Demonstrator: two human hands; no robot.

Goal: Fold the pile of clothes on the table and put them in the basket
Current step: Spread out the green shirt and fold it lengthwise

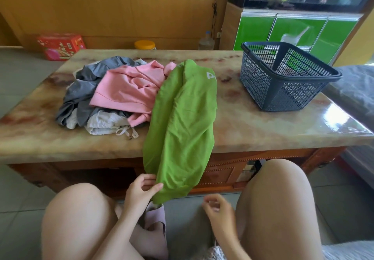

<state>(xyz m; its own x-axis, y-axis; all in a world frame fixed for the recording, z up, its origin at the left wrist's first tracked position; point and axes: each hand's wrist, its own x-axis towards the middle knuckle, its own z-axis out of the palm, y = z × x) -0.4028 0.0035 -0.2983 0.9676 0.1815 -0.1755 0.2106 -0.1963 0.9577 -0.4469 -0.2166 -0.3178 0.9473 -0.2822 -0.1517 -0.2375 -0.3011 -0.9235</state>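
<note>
A green garment (182,122) lies lengthwise across the marble table (263,130) and hangs over its near edge. My left hand (141,190) pinches its lower hem below the table edge. My right hand (217,207) hovers between my knees with loosely curled fingers and holds nothing. Left of the green garment lies a pile: a pink top (125,93) over grey clothes (83,93) and a white piece (103,124). A dark blue mesh basket (287,77) stands at the table's right end, with nothing visible inside.
My bare knees sit close to the table's near edge. Behind the table are a red box (60,46), a yellow-lidded jar (144,45) and a water bottle (206,41). A green cabinet (293,32) stands at the back right.
</note>
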